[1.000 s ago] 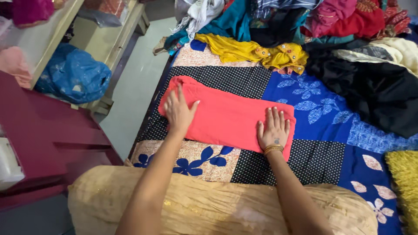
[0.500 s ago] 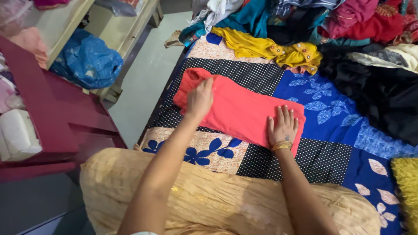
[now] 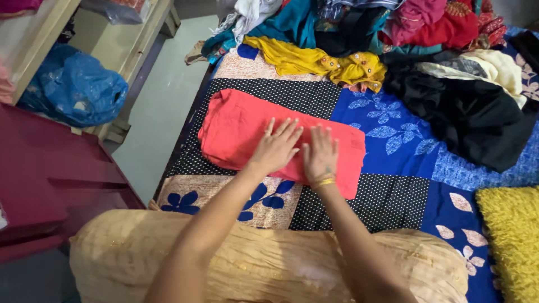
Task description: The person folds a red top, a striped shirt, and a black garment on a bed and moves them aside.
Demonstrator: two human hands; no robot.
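Note:
A folded coral-red garment (image 3: 241, 126) lies flat on a patchwork bedspread (image 3: 393, 163) of blue, black dotted and beige floral squares. My left hand (image 3: 277, 147) rests palm down on the middle of the garment, fingers spread. Beside it, almost touching, my right hand (image 3: 320, 156) also presses flat on the cloth; a gold bangle circles its wrist. Neither hand grips anything.
A heap of mixed clothes (image 3: 393, 22) fills the far end of the bed, with a yellow garment (image 3: 314, 60) and a black one (image 3: 471, 109) nearest. A yellow fuzzy cushion (image 3: 508, 241) lies at right. A maroon cabinet (image 3: 50, 168) and blue bag (image 3: 73, 87) stand at left.
Both hands have come together at the garment's middle: the left slid right from the far end, the right slid left from the near right edge.

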